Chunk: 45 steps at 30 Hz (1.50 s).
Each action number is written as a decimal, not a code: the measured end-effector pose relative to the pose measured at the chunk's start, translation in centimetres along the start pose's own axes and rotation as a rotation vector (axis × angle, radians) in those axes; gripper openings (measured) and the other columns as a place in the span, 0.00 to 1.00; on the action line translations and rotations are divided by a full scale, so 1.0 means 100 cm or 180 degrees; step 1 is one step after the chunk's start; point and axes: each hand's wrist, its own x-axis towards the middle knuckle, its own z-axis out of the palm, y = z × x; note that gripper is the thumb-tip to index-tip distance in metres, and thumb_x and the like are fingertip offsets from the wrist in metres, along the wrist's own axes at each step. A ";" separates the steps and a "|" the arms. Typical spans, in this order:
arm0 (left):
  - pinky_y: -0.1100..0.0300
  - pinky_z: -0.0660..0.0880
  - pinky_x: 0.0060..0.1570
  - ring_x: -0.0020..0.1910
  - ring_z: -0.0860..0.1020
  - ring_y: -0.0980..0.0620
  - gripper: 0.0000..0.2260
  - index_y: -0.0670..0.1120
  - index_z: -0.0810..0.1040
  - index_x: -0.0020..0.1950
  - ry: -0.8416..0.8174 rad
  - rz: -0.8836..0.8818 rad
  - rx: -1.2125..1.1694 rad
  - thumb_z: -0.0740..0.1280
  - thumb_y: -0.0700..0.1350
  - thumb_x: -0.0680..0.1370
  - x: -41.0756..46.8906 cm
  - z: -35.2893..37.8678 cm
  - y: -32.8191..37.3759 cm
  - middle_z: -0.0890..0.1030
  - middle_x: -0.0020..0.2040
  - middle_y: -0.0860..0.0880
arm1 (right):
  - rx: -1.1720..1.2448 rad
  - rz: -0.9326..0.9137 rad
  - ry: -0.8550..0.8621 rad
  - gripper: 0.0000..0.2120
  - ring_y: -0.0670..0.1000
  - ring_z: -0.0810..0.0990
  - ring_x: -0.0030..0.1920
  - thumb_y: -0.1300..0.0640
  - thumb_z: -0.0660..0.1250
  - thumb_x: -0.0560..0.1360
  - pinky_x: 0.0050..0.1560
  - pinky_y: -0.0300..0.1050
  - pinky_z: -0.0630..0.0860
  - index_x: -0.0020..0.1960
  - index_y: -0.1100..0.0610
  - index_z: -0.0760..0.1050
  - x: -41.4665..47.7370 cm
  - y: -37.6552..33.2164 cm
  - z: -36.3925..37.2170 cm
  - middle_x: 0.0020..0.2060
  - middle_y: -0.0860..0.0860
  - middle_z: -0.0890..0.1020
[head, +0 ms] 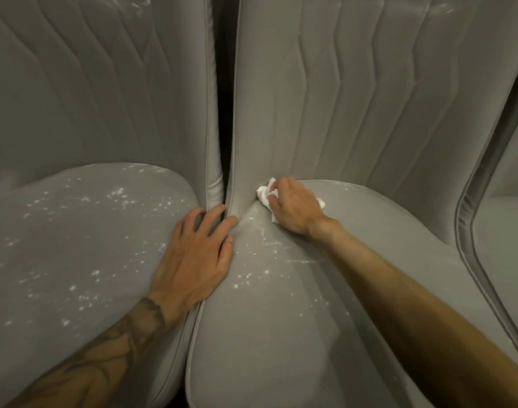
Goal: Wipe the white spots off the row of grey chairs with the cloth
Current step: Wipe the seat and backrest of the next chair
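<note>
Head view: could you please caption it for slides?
Right hand grips cloth in the middle seat crease; left hand rests on the left seat.

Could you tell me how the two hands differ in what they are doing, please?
The right hand grips the white cloth; the left hand holds nothing. The left hand's fingers lie spread and fairly straight; the right hand's are curled. Both rest on the grey chairs.
</note>
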 end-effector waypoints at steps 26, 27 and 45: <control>0.40 0.73 0.65 0.68 0.70 0.39 0.24 0.44 0.76 0.71 -0.0172 0.0040 -0.0259 0.56 0.45 0.76 0.000 -0.009 0.002 0.74 0.74 0.45 | 0.0433 -0.1425 -0.0377 0.10 0.52 0.72 0.47 0.45 0.55 0.82 0.49 0.46 0.65 0.56 0.50 0.68 -0.082 -0.033 0.016 0.51 0.50 0.74; 0.41 0.72 0.66 0.68 0.70 0.39 0.24 0.44 0.75 0.72 -0.0196 0.0038 -0.0219 0.55 0.45 0.76 0.000 -0.010 0.002 0.74 0.74 0.45 | 0.0354 -0.1343 -0.0355 0.10 0.52 0.73 0.48 0.46 0.55 0.82 0.51 0.47 0.66 0.57 0.50 0.68 -0.075 -0.023 0.009 0.52 0.51 0.74; 0.41 0.72 0.65 0.67 0.70 0.38 0.23 0.44 0.75 0.71 -0.0126 0.0061 -0.0150 0.57 0.43 0.77 -0.001 -0.007 0.001 0.74 0.73 0.44 | -0.0082 0.0326 0.0149 0.13 0.61 0.74 0.58 0.49 0.55 0.83 0.61 0.55 0.69 0.62 0.56 0.69 -0.079 0.049 -0.023 0.60 0.57 0.74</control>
